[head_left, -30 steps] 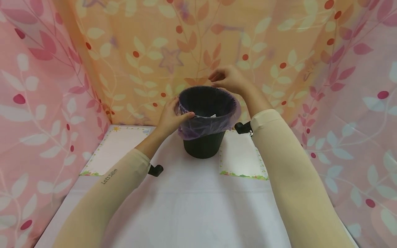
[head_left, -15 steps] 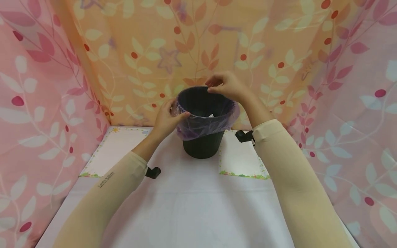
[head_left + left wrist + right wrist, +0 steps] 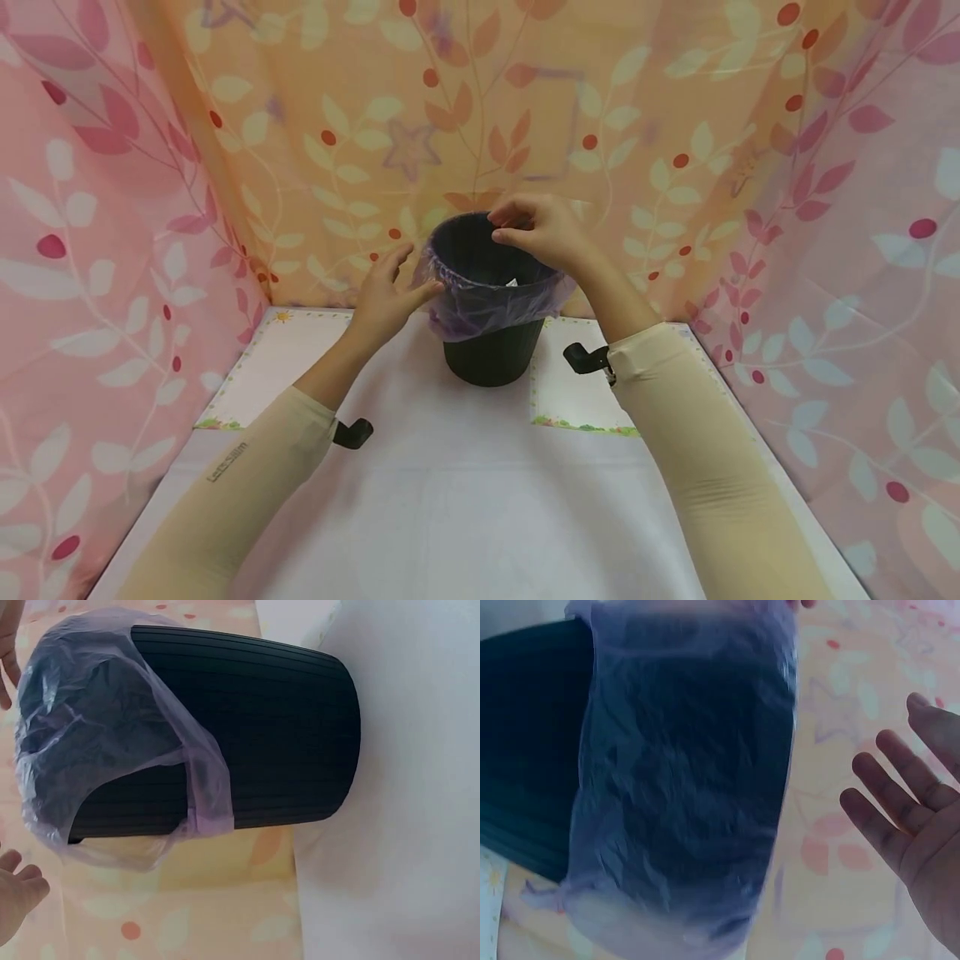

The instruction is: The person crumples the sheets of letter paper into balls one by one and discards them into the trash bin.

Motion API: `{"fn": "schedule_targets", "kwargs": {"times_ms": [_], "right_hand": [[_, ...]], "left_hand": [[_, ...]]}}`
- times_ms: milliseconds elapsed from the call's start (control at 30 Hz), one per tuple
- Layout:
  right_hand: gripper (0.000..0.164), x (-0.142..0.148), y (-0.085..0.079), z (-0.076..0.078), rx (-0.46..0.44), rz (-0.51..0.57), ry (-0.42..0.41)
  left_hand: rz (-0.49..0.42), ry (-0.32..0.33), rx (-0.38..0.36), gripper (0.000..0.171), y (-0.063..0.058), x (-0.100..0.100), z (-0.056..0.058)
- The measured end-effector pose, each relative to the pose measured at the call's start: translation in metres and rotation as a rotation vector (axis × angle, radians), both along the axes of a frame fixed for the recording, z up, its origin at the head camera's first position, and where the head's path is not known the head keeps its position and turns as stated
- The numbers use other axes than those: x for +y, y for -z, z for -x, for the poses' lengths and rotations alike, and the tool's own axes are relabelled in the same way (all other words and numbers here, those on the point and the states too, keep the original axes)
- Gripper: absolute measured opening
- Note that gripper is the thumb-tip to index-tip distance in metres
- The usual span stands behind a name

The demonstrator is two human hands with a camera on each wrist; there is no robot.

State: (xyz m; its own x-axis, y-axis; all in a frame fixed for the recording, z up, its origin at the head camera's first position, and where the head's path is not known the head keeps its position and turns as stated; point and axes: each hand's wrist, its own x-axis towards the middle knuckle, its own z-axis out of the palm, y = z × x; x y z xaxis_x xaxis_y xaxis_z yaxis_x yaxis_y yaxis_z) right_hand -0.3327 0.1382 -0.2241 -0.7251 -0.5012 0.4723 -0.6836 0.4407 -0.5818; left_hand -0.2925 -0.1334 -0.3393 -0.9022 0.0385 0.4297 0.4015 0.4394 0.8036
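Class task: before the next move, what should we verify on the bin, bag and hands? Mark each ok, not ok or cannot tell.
1. Bin upright on the table: ok.
2. Bag folded over the near rim: ok.
3. Bag hanging evenly: not ok; bare wall shows in the left wrist view.
4. Right hand empty: ok, fingers spread.
5. Left hand clear of the bag: cannot tell; thumb overlaps it in the head view.
6. Bag reaching the bin's bottom: cannot tell; too dark.

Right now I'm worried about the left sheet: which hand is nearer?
Left: the left hand is raised right of the sheet; the right hand is farther right, above the bin.
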Motion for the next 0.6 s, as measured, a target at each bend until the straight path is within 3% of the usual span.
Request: {"fn": "schedule_targets", "kwargs": {"times_ms": [300,600], "right_hand": [[0.024,-0.013,0.014,-0.020,-0.029,0.036,-0.014],[0.024,-0.032,0.027,-0.040,0.074,0.006,-0.075]], "left_hand": [[0.040,-0.012,-0.006,0.089,0.005,-0.024,-0.022],[0.091,-0.029,-0.049,0.089,0.012,-0.053,-0.048]]}}
